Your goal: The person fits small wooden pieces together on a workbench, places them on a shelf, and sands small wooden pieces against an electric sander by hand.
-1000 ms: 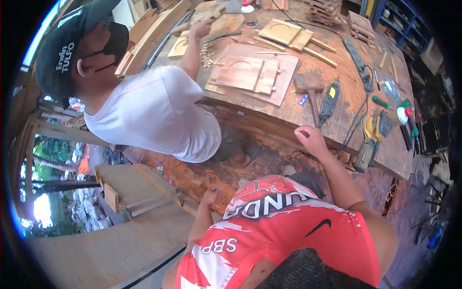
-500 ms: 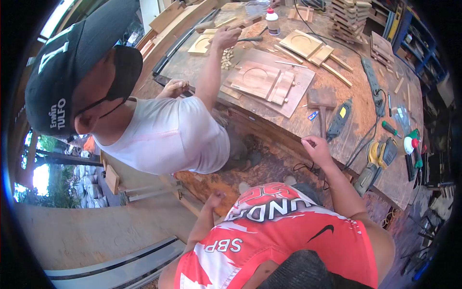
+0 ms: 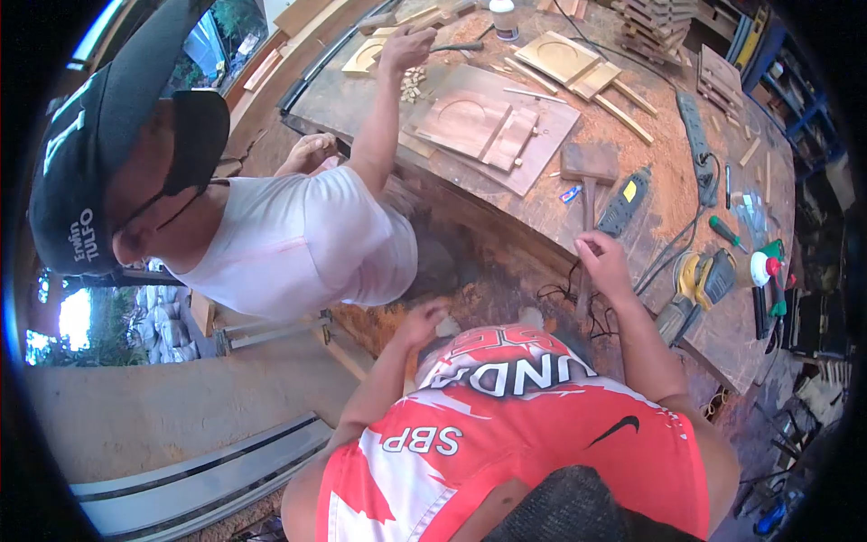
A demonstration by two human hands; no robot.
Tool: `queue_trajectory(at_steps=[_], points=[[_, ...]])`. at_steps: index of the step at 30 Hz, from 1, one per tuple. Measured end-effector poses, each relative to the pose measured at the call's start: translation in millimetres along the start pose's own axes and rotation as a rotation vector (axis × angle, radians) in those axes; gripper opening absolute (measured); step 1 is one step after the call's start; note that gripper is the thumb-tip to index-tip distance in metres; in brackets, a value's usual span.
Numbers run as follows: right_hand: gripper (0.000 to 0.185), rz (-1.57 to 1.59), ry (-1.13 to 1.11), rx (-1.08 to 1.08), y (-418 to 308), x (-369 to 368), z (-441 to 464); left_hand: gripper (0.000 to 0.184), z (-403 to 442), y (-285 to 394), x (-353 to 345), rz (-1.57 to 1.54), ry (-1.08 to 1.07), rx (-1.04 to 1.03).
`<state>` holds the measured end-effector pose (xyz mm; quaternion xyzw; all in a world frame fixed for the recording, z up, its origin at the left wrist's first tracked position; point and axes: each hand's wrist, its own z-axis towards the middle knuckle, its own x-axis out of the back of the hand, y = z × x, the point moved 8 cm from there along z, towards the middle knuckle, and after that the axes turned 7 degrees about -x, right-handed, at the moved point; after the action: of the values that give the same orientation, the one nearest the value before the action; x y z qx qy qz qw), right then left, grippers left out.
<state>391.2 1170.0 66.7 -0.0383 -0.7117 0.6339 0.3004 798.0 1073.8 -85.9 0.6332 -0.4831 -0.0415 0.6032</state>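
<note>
My right hand (image 3: 605,262) hovers at the table's front edge, fingers loosely curled, thumb near the fingertips; nothing shows in them. Just beyond it is the handle end of a wooden mallet (image 3: 589,164), apart from the hand as far as I can see. A grey rotary tool (image 3: 623,203) with a yellow label lies beside the mallet. My left hand (image 3: 424,323) hangs low in front of my red jersey, away from the table, its fingers curled with nothing visible in them.
A co-worker in a white shirt (image 3: 289,239) stands left, one hand above a chisel-like tool (image 3: 459,46). Grooved wooden pieces (image 3: 465,122) rest on a board (image 3: 542,149). An orbital sander (image 3: 700,280), green screwdriver (image 3: 724,230), cords, sawdust and stacked wood (image 3: 650,41) occupy the workbench.
My left hand has risen and moved right, nearer my body's middle. My right hand has shifted slightly right relative to the mallet. The view has tilted a little; the co-worker appears farther left.
</note>
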Motion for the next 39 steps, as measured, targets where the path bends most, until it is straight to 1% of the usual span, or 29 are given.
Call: queue_trajectory(at_steps=[2, 3, 4, 5, 6, 7, 8, 9, 10, 11, 13, 14, 16, 17, 19, 21, 22, 23, 24, 25, 26, 27, 28, 30, 32, 34, 36, 39], points=[[0.014, 0.087, 0.069, -0.017, 11, 15, -6, 0.034, 46, 67, -4, -0.046, 0.01, -0.146], [0.015, 0.135, 0.069, -0.061, 24, 19, -9, 0.032, 68, 102, -4, -0.074, 0.002, -0.217], [0.015, 0.138, 0.064, -0.068, 29, 22, -13, 0.03, 87, 146, 4, -0.033, 0.08, -0.327], [0.016, 0.162, 0.071, -0.095, 34, 25, -16, 0.028, 107, 179, 10, -0.025, 0.118, -0.396], [0.017, 0.187, 0.079, -0.12, 38, 28, -18, 0.026, 128, 206, 17, -0.065, 0.174, -0.437], [0.017, 0.191, 0.079, -0.122, 37, 31, -22, 0.023, 151, 224, 27, -0.026, 0.257, -0.49], [0.018, 0.185, 0.118, -0.138, 36, 36, -28, 0.022, 171, 245, 40, 0.031, 0.32, -0.481], [0.019, 0.176, 0.155, -0.152, 38, 40, -34, 0.022, 199, 245, 50, -0.021, 0.369, -0.434], [0.019, 0.178, 0.154, -0.151, 43, 41, -40, 0.022, 225, 247, 62, -0.025, 0.441, -0.469], [0.019, 0.16, 0.18, -0.201, 57, 46, -49, 0.022, 248, 246, 75, -0.031, 0.511, -0.501], [0.019, 0.093, 0.232, -0.271, 63, 50, -71, 0.024, 278, 247, 101, 0.055, 0.658, -0.497], [0.019, 0.044, 0.258, -0.289, 57, 55, -81, 0.024, 297, 244, 111, 0.053, 0.657, -0.495], [0.017, 0.024, 0.277, -0.34, 52, 58, -98, 0.026, 325, 222, 142, 0.224, 0.781, -0.432], [0.017, 0.019, 0.274, -0.344, 55, 57, -106, 0.026, 337, 209, 154, 0.221, 0.779, -0.427], [0.015, -0.014, 0.316, -0.364, 63, 61, -116, 0.029, 364, 173, 187, 0.197, 0.831, -0.352], [0.015, -0.028, 0.349, -0.384, 53, 60, -112, 0.034, 414, 100, 220, 0.344, 0.822, -0.176], [0.014, -0.038, 0.378, -0.4, 47, 60, -107, 0.034, 420, 95, 235, 0.34, 0.815, -0.17], [0.014, -0.046, 0.373, -0.408, 45, 59, -102, 0.033, 419, 88, 250, 0.325, 0.821, -0.085], [0.014, -0.016, 0.378, -0.516, 52, 59, -99, 0.033, 422, 84, 262, 0.31, 0.828, -0.001], [0.013, 0.013, 0.382, -0.626, 59, 58, -92, 0.033, 432, 80, 270, 0.306, 0.822, 0.011], [0.013, 0.003, 0.375, -0.637, 57, 55, -82, 0.03, 443, 76, 273, 0.33, 0.77, -0.001], [0.014, -0.018, 0.363, -0.595, 51, 53, -68, 0.029, 455, 73, 276, 0.353, 0.719, -0.017], [0.014, -0.038, 0.352, -0.553, 44, 50, -55, 0.029, 462, 70, 278, 0.35, 0.713, -0.007], [0.014, -0.066, 0.334, -0.549, 31, 45, -32, 0.028, 476, 70, 274, 0.377, 0.649, -0.033], [0.014, -0.095, 0.316, -0.536, 25, 40, -15, 0.027, 480, 71, 276, 0.368, 0.648, -0.04], [0.014, -0.012, 0.326, -0.584, 30, 36, -8, 0.026, 482, 65, 277, 0.358, 0.648, -0.051], [0.014, -0.046, 0.298, -0.565, 28, 33, 3, 0.023, 483, 68, 275, 0.414, 0.645, -0.174], [0.014, -0.09, 0.266, -0.519, 22, 28, 17, 0.018, 471, 76, 275, 0.332, 0.625, -0.202]])
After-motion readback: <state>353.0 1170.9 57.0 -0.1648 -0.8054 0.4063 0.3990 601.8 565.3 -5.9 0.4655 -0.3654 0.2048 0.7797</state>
